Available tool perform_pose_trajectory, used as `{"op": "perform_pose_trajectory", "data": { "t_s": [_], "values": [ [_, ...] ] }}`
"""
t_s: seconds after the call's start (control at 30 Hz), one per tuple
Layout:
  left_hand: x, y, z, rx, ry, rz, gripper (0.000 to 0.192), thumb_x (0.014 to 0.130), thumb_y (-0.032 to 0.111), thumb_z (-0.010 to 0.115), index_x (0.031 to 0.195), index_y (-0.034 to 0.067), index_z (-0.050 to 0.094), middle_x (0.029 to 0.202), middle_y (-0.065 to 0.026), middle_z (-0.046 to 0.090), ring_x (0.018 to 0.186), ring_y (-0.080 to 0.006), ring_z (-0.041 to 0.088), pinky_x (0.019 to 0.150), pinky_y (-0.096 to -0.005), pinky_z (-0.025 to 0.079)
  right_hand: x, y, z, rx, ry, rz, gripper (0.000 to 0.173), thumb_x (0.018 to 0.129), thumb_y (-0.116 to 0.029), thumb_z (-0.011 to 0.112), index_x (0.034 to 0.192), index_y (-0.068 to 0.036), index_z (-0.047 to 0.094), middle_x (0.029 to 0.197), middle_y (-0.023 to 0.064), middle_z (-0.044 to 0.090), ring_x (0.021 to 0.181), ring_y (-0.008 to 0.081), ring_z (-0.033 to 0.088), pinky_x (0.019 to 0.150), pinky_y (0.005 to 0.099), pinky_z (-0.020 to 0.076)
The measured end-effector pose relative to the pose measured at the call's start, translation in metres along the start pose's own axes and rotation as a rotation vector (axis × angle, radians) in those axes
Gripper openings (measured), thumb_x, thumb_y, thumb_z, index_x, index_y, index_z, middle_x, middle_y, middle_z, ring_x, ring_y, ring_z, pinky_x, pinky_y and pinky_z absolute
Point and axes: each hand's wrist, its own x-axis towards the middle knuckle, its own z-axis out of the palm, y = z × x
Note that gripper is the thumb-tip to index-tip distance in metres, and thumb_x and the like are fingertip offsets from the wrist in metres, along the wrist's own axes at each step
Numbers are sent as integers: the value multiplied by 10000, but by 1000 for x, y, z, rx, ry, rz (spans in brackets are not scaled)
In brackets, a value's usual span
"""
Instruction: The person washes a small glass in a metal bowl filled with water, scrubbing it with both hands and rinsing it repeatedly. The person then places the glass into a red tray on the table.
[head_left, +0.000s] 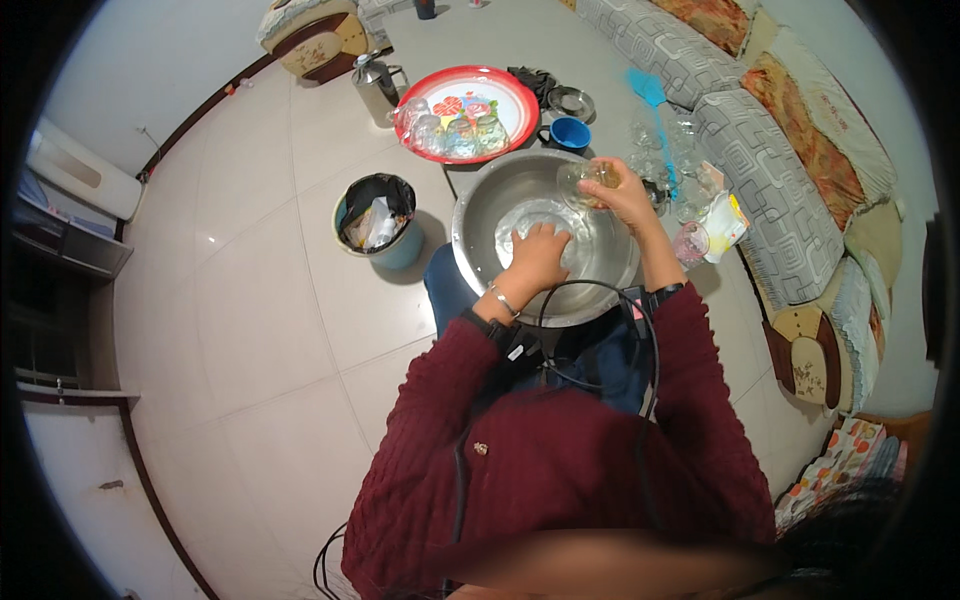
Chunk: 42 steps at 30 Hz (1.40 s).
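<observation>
A wide metal basin (469, 225) with water in it stands in front of me, close to my knees. My left hand (538, 256) is low inside it, fingers spread over the water, with nothing visible in its grasp; the fingertips may be touching the water. Above the basin's right side, my right hand (624, 196) grips a clear drinking glass (576, 186), tilted with its mouth to the left. Just beyond the rim is a blue-lined mug (570, 133). Several upturned glasses (460, 137) rest on a red-rimmed enamel tray (517, 81) at the far left of the basin.
To the right are more glasses (643, 135), a pink glass (690, 241), a blue fly swatter (663, 139) and a white-yellow packet (726, 225). A metal ashtray (571, 103), a thermos jug (373, 90), a lined bin (397, 251) and a sofa (772, 176) surround the area. A black cable (541, 315) crosses the basin's near rim.
</observation>
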Motion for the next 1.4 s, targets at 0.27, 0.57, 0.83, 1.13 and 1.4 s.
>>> {"op": "perform_pose_trajectory", "data": {
  "t_s": [0.27, 0.57, 0.83, 1.13, 1.4],
  "values": [
    [19, -15, -21, -429, 290, 59, 264, 612, -46, 571, 848, 65, 527, 953, -147, 522, 895, -362, 524, 762, -451, 437, 8, 5, 7, -785, -5, -246, 563, 632, -251, 806, 1069, -25, 532, 958, 90, 622, 859, 167, 597, 759, 308, 482],
    [23, -28, -48, -306, 211, 125, 481, 684, 174, 684, 1133, 97, 529, 1229, -225, 467, 1140, -385, 446, 956, -414, 382, 22, 1, 6, -611, -54, -239, 566, 585, -226, 807, 1048, -46, 536, 983, 154, 621, 873, 270, 622, 751, 337, 484],
    [35, -57, -80, -661, 379, 163, 385, 710, 167, 670, 1065, 67, 559, 1097, -141, 549, 1016, -332, 525, 867, -389, 431, 50, -9, 15, -779, -193, -247, 621, 611, -282, 805, 1095, -27, 513, 1013, 155, 618, 956, 262, 603, 833, 335, 459],
    [57, -187, -57, -1311, 590, -475, 184, 801, 144, 634, 950, 64, 562, 837, -24, 589, 775, -128, 584, 626, -277, 484, 192, -26, 40, -702, -234, -331, 591, 592, -285, 806, 1056, -57, 522, 1033, 153, 604, 991, 264, 582, 841, 344, 458],
    [100, -263, -6, -1464, 646, -1022, 426, 828, 100, 541, 1238, 90, 425, 848, -40, 596, 705, -133, 599, 536, -264, 431, 269, 25, 77, -1101, -285, -346, 737, 523, -196, 826, 1186, -88, 523, 1098, 172, 549, 1024, 322, 542, 875, 352, 449]
  ]
}}
